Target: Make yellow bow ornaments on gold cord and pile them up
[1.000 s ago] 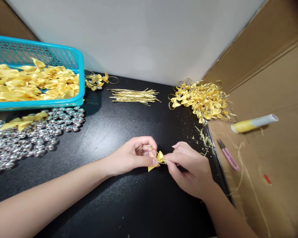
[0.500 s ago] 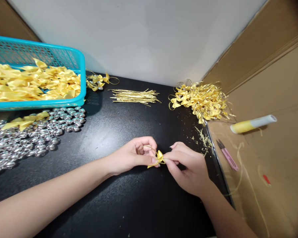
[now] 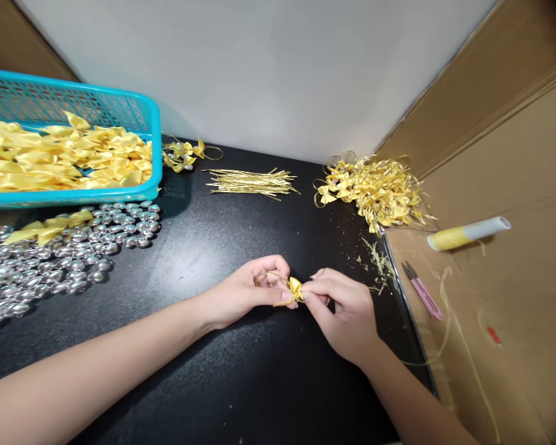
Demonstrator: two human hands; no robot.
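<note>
Low over the black table, my left hand (image 3: 262,285) pinches a small yellow ribbon bow (image 3: 295,287) between thumb and fingers. A thin gold tie (image 3: 271,274) loops from the bow back across the left fingers. My right hand (image 3: 345,312) is closed in a pinch at the bow's right side, thumb and forefinger on its edge. Whether those fingertips grip the ribbon or the tie end is too small to tell. Behind both hands lies a bundle of straight gold ties (image 3: 252,182).
A turquoise basket (image 3: 155,142) of yellow bows stands at the left, with silver beads (image 3: 74,266) before it. A pile of tied bows (image 3: 384,191) sits at the back right, near yellow trimmings (image 3: 380,266). Pink snips (image 3: 424,293) and a tube (image 3: 467,233) lie on cardboard.
My right hand has shifted slightly left, closer to my left hand. The bow has turned a little in the fingers and moved slightly left and up.
</note>
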